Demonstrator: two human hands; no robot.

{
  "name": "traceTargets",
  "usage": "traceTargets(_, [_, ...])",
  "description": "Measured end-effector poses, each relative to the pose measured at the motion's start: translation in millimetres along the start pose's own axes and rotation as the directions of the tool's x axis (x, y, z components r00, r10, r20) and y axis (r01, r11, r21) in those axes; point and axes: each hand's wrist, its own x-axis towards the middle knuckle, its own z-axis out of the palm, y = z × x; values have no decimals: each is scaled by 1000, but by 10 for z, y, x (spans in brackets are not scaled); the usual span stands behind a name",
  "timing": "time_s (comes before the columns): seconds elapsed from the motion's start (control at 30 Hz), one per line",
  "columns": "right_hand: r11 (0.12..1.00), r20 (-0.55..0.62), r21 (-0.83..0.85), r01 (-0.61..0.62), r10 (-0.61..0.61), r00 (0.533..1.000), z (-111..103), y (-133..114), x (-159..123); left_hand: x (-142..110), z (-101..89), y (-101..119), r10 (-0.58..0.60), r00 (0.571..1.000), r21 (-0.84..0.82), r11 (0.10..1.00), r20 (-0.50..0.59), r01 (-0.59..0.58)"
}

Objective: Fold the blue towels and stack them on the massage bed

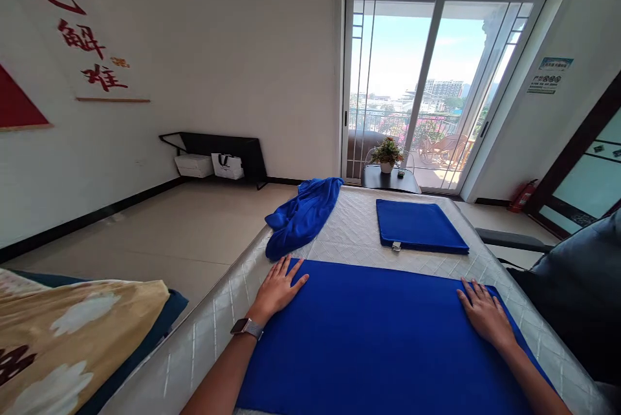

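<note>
A blue cloth (378,337) lies spread flat on a white quilted mattress (339,227). My left hand (279,286), with a watch (246,328) on its wrist, rests on the cloth's far left corner, fingers spread. On the far right corner my right hand (485,313) lies flat, its fingers stretched out. Beyond the left hand sits a crumpled blue cloth (303,218) at the mattress's left edge. A neatly folded blue cloth (420,226) with a small white tag lies farther off to the right. The near edge of the spread cloth runs partly out of view.
To the left is a tan patterned blanket (97,331). A dark chair-like item (577,286) stands close on the right. Past the mattress are a small table (391,177) with a potted plant (387,153), and a black shelf (220,147) by the wall.
</note>
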Motion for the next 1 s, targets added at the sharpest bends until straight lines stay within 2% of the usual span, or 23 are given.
traceTargets(0.07, [1000, -10, -12, -20, 20, 1000, 92, 263, 34, -7, -16, 7, -23, 999, 6, 1000, 25, 23])
traceTargets(0.17, [998, -23, -51, -21, 20, 1000, 179, 390, 51, -17, -40, 11, -45, 998, 11, 999, 49, 44])
traceTargets(0.27, [995, 0, -97, -19, 19, 1000, 195, 375, 47, -23, -59, 8, -42, 998, 29, 999, 40, 41])
traceTargets(0.33, [992, 29, -126, -33, 37, 999, 154, 347, 47, -22, -70, 8, -26, 1000, 55, 998, -9, 26])
traceTargets(0.43, [972, 21, -195, -131, 138, 990, -15, 195, 55, -14, -81, 16, -6, 995, 90, 996, -103, 15])
traceTargets(0.5, [957, -30, -244, -158, 155, 987, -203, -83, 43, -5, -80, 22, 3, 991, 106, 994, -134, 12])
traceTargets(0.57, [967, -85, -236, -91, 73, 994, -426, -553, -11, 3, -68, 24, 9, 991, 110, 994, -134, 6])
traceTargets(0.67, [984, -145, -56, 168, -175, 974, -717, -1516, -193, 10, -34, 13, -2, 993, 83, 996, -121, 12])
traceTargets(0.73, [930, -118, 109, 352, -340, 933, -821, -2157, -354, 11, -9, -3, -12, 993, 57, 998, -118, 19])
traceTargets(0.8, [846, -52, 239, 477, -479, 876, -844, -2647, -502, 9, 13, -24, -14, 993, 45, 999, -121, 19])
traceTargets(0.83, [816, -18, 283, 504, -521, 853, -830, -2809, -558, 8, 21, -35, -9, 992, 47, 999, -124, 15])
traceTargets(0.9, [794, 36, 327, 513, -553, 832, -768, -2952, -620, 6, 34, -56, 6, 992, 55, 999, -130, 1])
traceTargets(0.93, [795, 52, 334, 506, -551, 833, -728, -2936, -624, 6, 39, -66, 12, 991, 55, 998, -132, -5])
traceTargets(1.0, [811, 56, 330, 483, -527, 848, -638, -2754, -583, 8, 47, -83, 18, 991, 50, 999, -134, -11])
